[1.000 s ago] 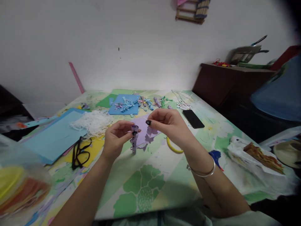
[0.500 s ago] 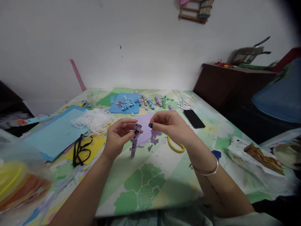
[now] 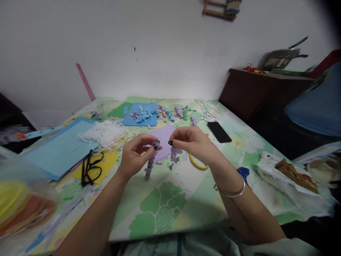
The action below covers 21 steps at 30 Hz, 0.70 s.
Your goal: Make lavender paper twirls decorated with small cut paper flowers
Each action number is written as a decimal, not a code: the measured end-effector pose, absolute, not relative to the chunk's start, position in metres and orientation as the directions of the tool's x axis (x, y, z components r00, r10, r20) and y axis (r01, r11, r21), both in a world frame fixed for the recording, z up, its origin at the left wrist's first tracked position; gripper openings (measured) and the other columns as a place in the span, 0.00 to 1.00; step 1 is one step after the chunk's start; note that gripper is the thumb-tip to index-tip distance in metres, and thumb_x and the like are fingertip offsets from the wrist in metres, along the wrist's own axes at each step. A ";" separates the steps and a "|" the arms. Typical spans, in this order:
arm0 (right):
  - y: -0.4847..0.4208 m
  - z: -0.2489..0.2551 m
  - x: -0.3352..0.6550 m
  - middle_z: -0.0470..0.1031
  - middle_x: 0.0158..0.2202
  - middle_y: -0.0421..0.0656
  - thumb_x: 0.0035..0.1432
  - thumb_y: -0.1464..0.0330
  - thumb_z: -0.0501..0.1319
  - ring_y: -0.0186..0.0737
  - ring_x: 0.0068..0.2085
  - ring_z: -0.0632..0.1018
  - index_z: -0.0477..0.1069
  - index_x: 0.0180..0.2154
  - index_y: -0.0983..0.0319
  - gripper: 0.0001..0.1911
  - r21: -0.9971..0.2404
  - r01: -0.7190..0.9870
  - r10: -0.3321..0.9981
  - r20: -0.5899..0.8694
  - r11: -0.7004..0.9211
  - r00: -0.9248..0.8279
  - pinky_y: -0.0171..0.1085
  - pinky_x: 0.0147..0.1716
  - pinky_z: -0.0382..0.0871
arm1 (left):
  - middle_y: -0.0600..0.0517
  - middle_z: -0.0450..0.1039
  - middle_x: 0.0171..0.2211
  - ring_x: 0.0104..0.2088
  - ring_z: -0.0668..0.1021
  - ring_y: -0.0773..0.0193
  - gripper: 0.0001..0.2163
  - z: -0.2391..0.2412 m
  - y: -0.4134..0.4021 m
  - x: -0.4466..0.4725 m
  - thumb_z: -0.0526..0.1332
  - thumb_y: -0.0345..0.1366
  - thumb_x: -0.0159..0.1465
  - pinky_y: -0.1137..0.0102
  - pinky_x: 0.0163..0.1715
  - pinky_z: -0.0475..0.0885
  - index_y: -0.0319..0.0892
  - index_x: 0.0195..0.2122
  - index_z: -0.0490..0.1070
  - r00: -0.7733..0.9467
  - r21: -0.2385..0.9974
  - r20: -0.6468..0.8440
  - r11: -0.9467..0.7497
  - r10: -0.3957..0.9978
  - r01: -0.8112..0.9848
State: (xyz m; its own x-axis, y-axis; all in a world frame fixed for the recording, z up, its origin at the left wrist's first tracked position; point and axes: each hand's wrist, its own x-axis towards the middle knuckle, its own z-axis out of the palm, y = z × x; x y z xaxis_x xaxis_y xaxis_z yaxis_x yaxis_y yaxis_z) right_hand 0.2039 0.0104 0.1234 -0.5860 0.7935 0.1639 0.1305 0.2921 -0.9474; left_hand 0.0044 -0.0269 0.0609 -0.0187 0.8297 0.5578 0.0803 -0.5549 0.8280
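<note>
My left hand [image 3: 135, 156] pinches the top of a string of stacked purple foam pieces [image 3: 149, 165] that hangs down toward the table. My right hand [image 3: 190, 142] is closed in a pinch right beside it, fingertips almost touching the left hand's; what it pinches is too small to make out. A silver bangle [image 3: 231, 191] sits on my right wrist. Below the hands lies a purple foam sheet [image 3: 165, 137] with cut-out shapes.
On the floral tablecloth [image 3: 165, 206] lie white string [image 3: 102, 135], black glasses [image 3: 89, 167], blue sheets [image 3: 60, 149], a yellow ring [image 3: 197, 163], a black phone [image 3: 218, 131], coloured foam bits [image 3: 149, 113] and a bag with food [image 3: 293, 174]. A dark cabinet [image 3: 255, 92] stands at right.
The hands have drawn closer together and lowered slightly; the purple string hangs straighter from the left hand. The view has shifted a little.
</note>
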 end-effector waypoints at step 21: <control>0.018 0.082 0.187 0.77 0.28 0.43 0.53 0.70 0.63 0.38 0.33 0.79 0.73 0.31 0.64 0.04 -0.980 0.022 0.817 0.153 0.199 -0.556 0.38 0.37 0.73 | 0.52 0.78 0.27 0.30 0.83 0.61 0.07 0.069 -0.027 0.002 0.66 0.29 0.57 0.71 0.27 0.78 0.40 0.37 0.72 -0.170 0.786 0.618 -0.611 0.768 0.096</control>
State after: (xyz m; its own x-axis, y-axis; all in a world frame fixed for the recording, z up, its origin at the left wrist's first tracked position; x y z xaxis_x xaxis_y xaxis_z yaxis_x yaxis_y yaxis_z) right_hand 0.1871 0.0177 0.0824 -0.5560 0.8169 0.1534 0.0223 0.1992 -0.9797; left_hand 0.0023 -0.0273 0.0689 -0.1704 0.7676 0.6178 0.0961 -0.6111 0.7857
